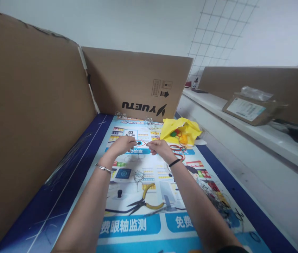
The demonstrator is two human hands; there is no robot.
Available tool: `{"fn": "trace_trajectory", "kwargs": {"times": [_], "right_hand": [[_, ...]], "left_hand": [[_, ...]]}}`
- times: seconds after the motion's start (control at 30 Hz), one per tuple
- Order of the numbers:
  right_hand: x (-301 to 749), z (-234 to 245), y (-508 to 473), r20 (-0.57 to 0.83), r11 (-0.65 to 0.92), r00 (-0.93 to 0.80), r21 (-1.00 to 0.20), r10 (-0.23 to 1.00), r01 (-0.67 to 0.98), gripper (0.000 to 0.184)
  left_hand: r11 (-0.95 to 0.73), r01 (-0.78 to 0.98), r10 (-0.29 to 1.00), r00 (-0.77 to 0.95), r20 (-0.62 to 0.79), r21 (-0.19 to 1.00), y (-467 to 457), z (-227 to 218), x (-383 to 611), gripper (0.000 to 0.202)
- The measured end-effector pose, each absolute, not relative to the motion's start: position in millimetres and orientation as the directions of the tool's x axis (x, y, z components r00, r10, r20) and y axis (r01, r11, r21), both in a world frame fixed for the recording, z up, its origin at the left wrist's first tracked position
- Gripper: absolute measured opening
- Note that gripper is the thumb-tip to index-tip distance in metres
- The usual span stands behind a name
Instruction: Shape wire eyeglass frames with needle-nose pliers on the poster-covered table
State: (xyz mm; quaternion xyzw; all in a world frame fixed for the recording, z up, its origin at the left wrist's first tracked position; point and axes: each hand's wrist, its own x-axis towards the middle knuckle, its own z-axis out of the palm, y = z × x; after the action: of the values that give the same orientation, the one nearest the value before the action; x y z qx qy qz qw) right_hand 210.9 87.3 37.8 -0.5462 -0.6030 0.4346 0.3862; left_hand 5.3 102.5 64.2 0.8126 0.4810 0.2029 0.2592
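Observation:
My left hand (124, 145), with a silver bracelet at the wrist, is held over the middle of the printed mat with thumb and fingertips pinched together. Facing it across a small gap, my right hand (161, 148) has a black band at the wrist and is also pinched. Anything between the fingertips is too thin or hidden to make out. Thin bent wire (135, 157) lies just below the hands, and a tangle of wire (138, 176) sits nearer me. Pliers with yellow handles (143, 203) rest with their jaws spread apart. Red and green cord (178, 151) lies beside my right wrist.
A yellow bag (192, 130) with coloured balls inside lies at the back right. Cardboard walls (135, 77) stand behind and at left. Wire scraps (217, 200) are heaped right of my right forearm. A white ledge (217, 103) on the right carries a small box (246, 109).

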Motion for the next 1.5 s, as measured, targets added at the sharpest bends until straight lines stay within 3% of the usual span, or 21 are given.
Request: {"fn": "trace_trajectory", "kwargs": {"times": [0.23,0.37,0.67,0.77,0.9,1.17,1.33,1.5], "right_hand": [[182,9,102,-0.091,-0.093,0.014,-0.982,0.996,0.164,0.016],[185,1,103,-0.088,-0.094,0.056,-0.989,0.995,0.113,0.018],[178,-12,94,-0.166,-0.167,0.022,-0.958,0.986,0.235,0.015],[175,-12,92,-0.170,-0.168,0.012,-0.958,0.985,0.234,0.009],[179,-13,92,-0.141,-0.132,-0.031,-0.971,0.990,0.198,0.025],[194,-14,92,-0.052,0.004,-0.249,-0.975,0.967,0.220,0.026],[199,-19,88,0.092,0.192,-0.325,-0.938,0.941,0.290,0.031],[204,-24,86,0.223,0.382,-0.369,-0.811,0.902,0.443,0.020]], "left_hand": [[-0.328,0.730,0.932,0.354,0.078,0.600,119,37,-16,0.020],[-0.262,0.728,0.936,0.352,-0.017,0.634,123,31,-21,0.014],[-0.019,0.738,0.977,0.158,-0.146,0.674,129,16,-5,0.008],[-0.015,0.699,0.980,0.154,-0.129,0.715,126,15,1,0.019],[-0.097,0.579,0.956,0.281,-0.086,0.809,119,25,1,0.020],[-0.235,0.428,0.842,0.538,-0.037,0.873,98,36,-21,0.024],[-0.517,0.539,0.788,0.604,0.123,0.665,92,25,-35,0.022],[-0.710,0.528,0.685,0.671,0.283,0.466,89,4,-43,0.021]]}}
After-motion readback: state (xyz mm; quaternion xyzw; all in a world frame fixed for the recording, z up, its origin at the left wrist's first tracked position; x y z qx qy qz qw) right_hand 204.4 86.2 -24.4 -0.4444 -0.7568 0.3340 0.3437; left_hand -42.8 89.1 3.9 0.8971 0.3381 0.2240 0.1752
